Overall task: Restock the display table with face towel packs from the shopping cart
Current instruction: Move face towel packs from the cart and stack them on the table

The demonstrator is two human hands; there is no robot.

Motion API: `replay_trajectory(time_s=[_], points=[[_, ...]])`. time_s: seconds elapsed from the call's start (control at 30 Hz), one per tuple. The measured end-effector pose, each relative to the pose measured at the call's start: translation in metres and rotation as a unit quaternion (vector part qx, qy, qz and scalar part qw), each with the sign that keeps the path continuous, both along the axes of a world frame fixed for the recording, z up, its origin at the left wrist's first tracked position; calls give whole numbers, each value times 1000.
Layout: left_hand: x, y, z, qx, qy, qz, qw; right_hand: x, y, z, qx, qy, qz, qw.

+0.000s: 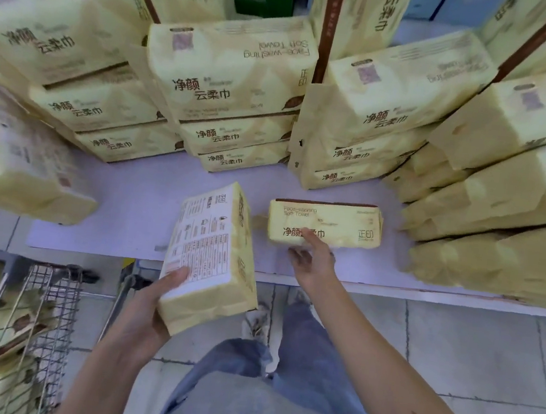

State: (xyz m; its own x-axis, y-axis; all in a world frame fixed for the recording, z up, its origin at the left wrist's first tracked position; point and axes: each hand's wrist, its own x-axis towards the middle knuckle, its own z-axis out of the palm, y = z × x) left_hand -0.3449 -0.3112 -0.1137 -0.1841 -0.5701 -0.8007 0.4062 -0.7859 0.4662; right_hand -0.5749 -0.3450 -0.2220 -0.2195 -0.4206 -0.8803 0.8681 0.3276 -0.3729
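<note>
- left hand (151, 308) grips a pack (211, 254), tilted above the table (122, 200) edge
- right hand (313, 262) touches a second pack (330, 225) lying on the table; whether its fingers (307, 238) grip is unclear
- stacks (236, 100) crowd behind and both sides; cart (42, 310) at left

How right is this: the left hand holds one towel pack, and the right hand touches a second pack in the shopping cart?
Not quite. The left hand holds one towel pack, but the right hand touches a second pack on the display table, not in the shopping cart; the head view shows it.
</note>
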Motion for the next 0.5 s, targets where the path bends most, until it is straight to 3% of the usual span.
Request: replay_trajectory(time_s=[0.2,0.37,0.5], points=[[-18,-10,-1,11,0,42,999,-56,-1,22,44,-89,65,993],[-33,-15,2,17,-20,66,997,-132,-17,23,129,-71,97,984],[-48,-20,4,20,-18,71,997,-143,-37,16,176,-59,248,951]])
